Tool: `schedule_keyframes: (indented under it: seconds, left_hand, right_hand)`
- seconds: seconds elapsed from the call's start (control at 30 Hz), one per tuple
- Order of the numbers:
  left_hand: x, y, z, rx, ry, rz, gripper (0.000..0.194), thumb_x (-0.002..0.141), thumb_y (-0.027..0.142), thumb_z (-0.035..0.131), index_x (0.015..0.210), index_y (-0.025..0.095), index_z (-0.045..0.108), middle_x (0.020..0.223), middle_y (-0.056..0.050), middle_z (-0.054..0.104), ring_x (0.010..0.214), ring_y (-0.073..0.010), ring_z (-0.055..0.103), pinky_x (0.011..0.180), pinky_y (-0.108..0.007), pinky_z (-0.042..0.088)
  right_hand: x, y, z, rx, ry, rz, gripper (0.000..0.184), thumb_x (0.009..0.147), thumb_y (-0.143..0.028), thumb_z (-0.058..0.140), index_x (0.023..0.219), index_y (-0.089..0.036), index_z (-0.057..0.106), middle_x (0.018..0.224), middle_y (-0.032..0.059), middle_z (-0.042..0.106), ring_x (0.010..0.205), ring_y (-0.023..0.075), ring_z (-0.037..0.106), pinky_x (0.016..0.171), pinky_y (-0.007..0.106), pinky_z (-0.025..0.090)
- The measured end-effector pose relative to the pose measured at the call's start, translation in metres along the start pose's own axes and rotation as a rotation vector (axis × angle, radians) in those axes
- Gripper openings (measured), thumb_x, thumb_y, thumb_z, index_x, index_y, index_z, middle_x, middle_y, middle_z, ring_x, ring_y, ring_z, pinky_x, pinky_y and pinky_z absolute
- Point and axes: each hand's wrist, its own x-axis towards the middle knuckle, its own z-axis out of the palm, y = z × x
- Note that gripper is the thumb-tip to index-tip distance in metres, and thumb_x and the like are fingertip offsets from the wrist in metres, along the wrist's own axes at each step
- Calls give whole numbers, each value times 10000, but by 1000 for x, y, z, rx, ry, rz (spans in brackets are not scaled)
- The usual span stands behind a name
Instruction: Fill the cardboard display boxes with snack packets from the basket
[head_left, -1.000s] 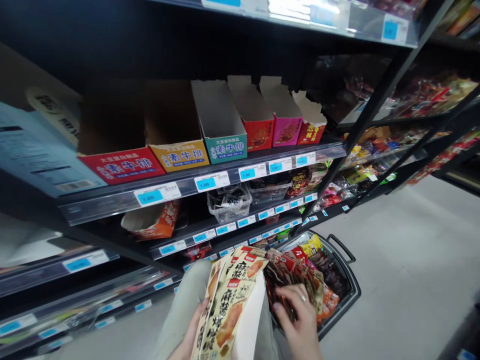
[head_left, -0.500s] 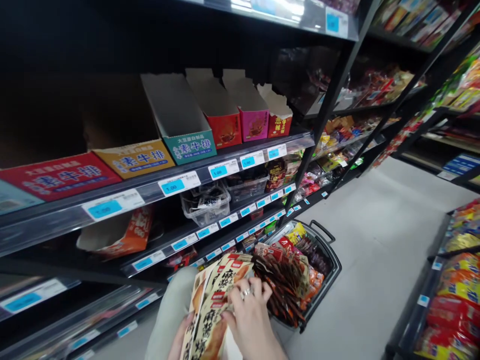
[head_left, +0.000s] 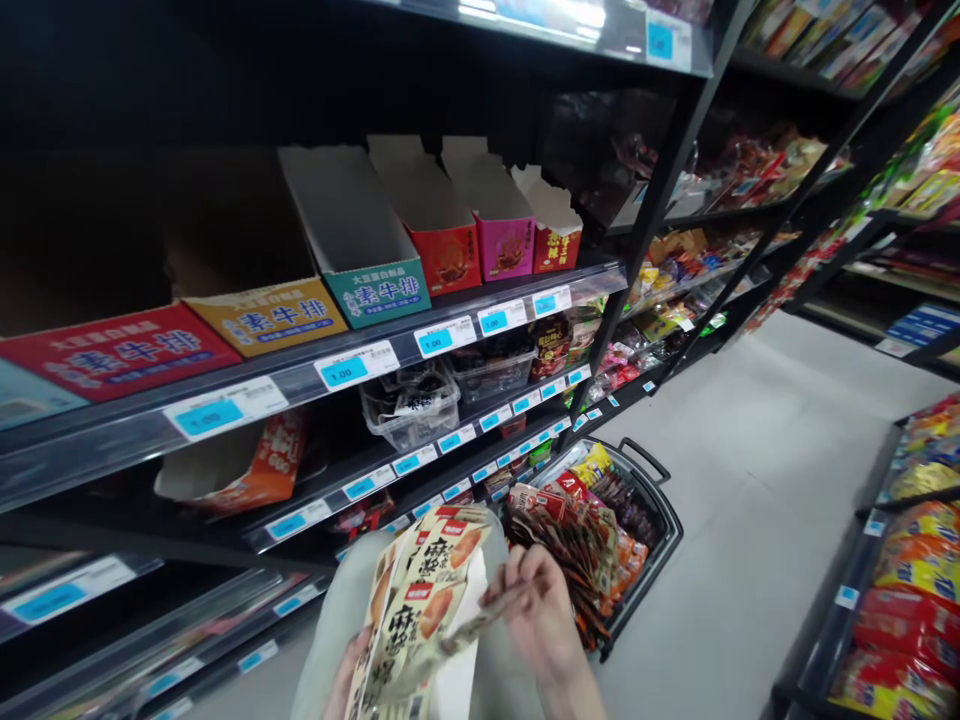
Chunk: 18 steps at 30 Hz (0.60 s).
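Over my lap, a cream snack box (head_left: 468, 655) holds a stack of cream snack packets (head_left: 424, 610) printed with black characters and brown pastries. My left hand (head_left: 346, 675) grips the box along its left side, with most of its fingers hidden. To the right of the box, my right hand (head_left: 544, 615) pinches one end of a single snack packet (head_left: 484, 622). That packet is tilted edge-on and blurred, its other end over the stack. Just beyond my right hand, a black-rimmed basket (head_left: 671, 530) on the floor is full of dark, orange and yellow snack packets.
On the shelf ahead stand open cartons, among them a teal carton (head_left: 382, 290) and a yellow carton (head_left: 266, 320). Below sits a clear plastic tub (head_left: 412, 415). A black shelf post (head_left: 660, 200) rises behind the basket. Bagged snacks (head_left: 896, 610) fill a rack at right.
My right hand has come off the face of the stack and moved right, pulling one packet up by its end. The box has shifted slightly left in my left hand.
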Motion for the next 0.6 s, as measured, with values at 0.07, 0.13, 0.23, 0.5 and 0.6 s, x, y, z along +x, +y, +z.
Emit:
schedule_keyframes:
  seconds: [0.07,0.13,0.23,0.5,0.6]
  left_hand:
    - [2,-1,-3,-16,69,4,767,919,439,634,1597,155,416,1110,-143,824,1141,-435,744,1020,-602,588]
    - [5,-3,-6,-20,113,28,753,988,385,565,1640,105,313,1033,-137,834,1083,-401,771,1013,-562,601]
    - [8,-4,-10,-3,127,72,783,1020,323,552,1677,93,192,922,-92,841,993,-370,798,982,-516,619]
    - [12,4,-24,-3,100,9,823,1022,395,536,1682,87,151,897,-96,839,938,-387,802,951,-527,629]
    - [17,5,-24,-1,90,-5,832,1014,433,507,1674,58,167,868,-111,834,887,-399,804,942,-536,632]
  right_hand:
    - [2,-2,-4,266,72,127,459,856,-671,744,793,-259,551,664,-77,370,444,79,299,404,202,320]
    - [0,-2,-14,349,103,170,385,922,-655,672,890,-280,596,650,-94,300,401,59,111,341,195,155]
    - [-8,-5,-47,157,238,133,463,920,-758,570,965,-299,611,583,-114,276,357,58,39,322,225,96]
    - [-31,-79,-226,-1258,1203,57,401,824,-480,619,1095,-186,590,841,100,664,712,261,601,645,347,448]
    - [-29,-76,-277,-1642,1126,241,347,925,-347,531,1166,-115,622,791,122,659,627,245,568,630,335,395]
